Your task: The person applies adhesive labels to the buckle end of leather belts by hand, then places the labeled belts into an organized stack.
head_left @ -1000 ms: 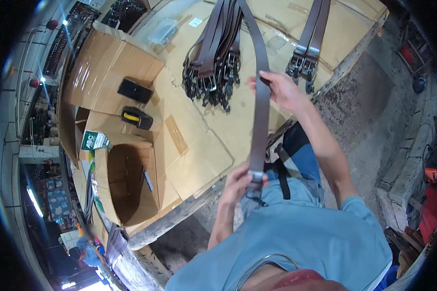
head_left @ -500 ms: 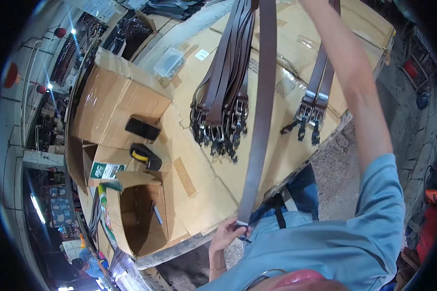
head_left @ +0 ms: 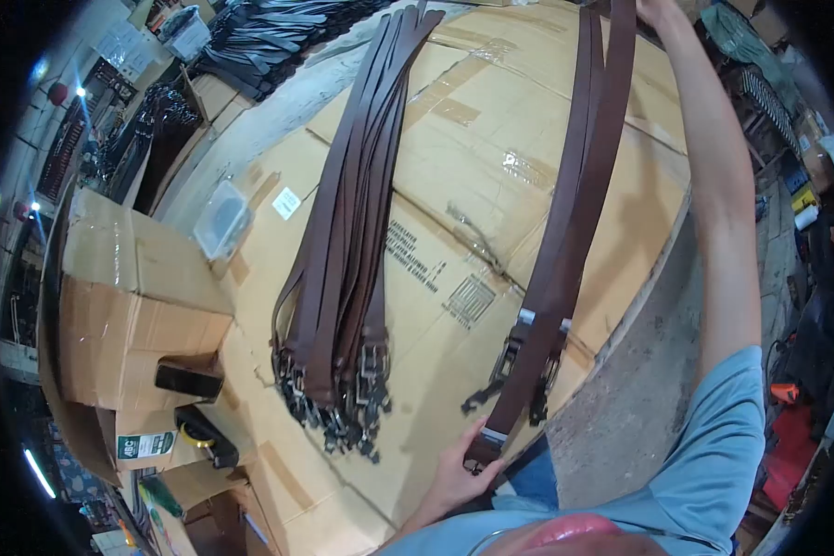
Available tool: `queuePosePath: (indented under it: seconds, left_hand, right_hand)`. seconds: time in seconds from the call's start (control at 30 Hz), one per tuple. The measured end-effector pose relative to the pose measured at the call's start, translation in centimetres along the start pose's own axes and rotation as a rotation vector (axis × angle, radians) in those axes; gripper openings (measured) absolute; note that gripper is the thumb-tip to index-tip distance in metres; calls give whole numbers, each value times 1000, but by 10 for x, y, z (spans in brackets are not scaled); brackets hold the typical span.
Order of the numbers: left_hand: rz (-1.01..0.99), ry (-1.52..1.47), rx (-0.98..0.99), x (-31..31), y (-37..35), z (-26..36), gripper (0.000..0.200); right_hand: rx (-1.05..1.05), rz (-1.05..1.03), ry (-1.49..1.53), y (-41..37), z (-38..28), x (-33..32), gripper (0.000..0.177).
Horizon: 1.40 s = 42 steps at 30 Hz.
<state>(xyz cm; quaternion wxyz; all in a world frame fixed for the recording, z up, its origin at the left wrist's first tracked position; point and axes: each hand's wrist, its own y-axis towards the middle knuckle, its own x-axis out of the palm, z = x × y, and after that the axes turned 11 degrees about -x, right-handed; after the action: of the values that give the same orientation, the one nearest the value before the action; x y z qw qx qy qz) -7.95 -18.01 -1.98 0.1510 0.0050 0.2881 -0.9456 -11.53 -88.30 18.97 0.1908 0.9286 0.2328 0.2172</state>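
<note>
A brown leather belt (head_left: 521, 389) stretches lengthwise over a pair of similar belts (head_left: 573, 139) on the table's right side. My left hand (head_left: 461, 471) is closed around its buckle end near the front edge, and the fingers partly cover the buckle. At the top edge of the view, my right hand (head_left: 654, 11) grips the belt's far part; its fingers are partly cut off. Under the held belt, the pair's buckles (head_left: 505, 357) stick out at the sides. To the left lies a thick bundle of brown belts (head_left: 343, 213), buckles toward me.
Cardboard (head_left: 454, 185) covers the table. On the left are a cardboard box (head_left: 148, 278), a black phone (head_left: 189, 379), a tape measure (head_left: 204, 435) and a clear plastic container (head_left: 222, 220). Dark straps (head_left: 269, 42) lie piled at the back.
The held belt has moved right and now lies over the pair of belts. My left hand has come forward over the table edge with the buckle end. The view has shifted.
</note>
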Motion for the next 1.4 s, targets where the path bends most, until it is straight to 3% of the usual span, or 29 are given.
queuePosePath:
  seconds: [0.03,0.13,0.17,0.2,0.27,0.3,0.4,0.47,0.63,0.7,0.9,1.03,1.13,1.17,1.23,1.27,1.33,1.4]
  left_hand:
    - [0,-3,3,5,9,6,75]
    - [216,190,353,21,32,27,63]
    - [209,192,348,26,34,31,63]
    - [227,225,330,31,36,33,64]
    - [260,204,308,43,40,38,62]
    - [257,209,303,48,40,41,62]
    - [256,292,325,60,43,50,61]
    - [266,315,327,69,45,58,61]
    - [295,214,277,85,62,71,59]
    - [371,429,448,85,75,83,55]
    - [456,522,550,88,102,93,50]
    - [470,576,525,88,111,93,48]
    - [482,607,525,87,118,88,47]
    - [476,631,535,86,120,86,47]
    - [481,643,538,87,125,85,48]
    - [481,666,531,87,126,84,50]
    - [473,683,532,87,129,85,55]
    - [408,681,505,83,123,84,65]
  right_hand:
    - [22,15,-156,-1,26,-25,29]
    - [294,-64,-937,-67,105,-78,61]
    - [376,-127,-1168,-91,131,-99,67]
    - [108,-9,-1438,-122,179,-124,63]
    - [162,-26,-1280,-187,194,-120,58]
    - [83,-31,-1234,-217,166,-84,56]
    - [-82,141,-1397,-245,172,-73,55]
    - [74,64,-1110,-250,169,-63,54]
    - [-23,20,-1292,-229,187,-65,54]
    - [-34,36,-1335,-216,196,-67,51]
    - [-86,-16,-1420,-185,218,-77,49]
    - [-26,19,-1425,-181,214,-68,50]
    - [-128,119,-1184,-183,216,-76,56]
    - [-189,147,-1039,-188,228,-89,59]
    - [-11,111,-749,-216,209,-82,64]
    - [50,124,-741,-238,200,-79,64]
    - [-61,-154,-910,-269,180,-70,61]
    - [-94,-103,-993,-298,168,-50,52]
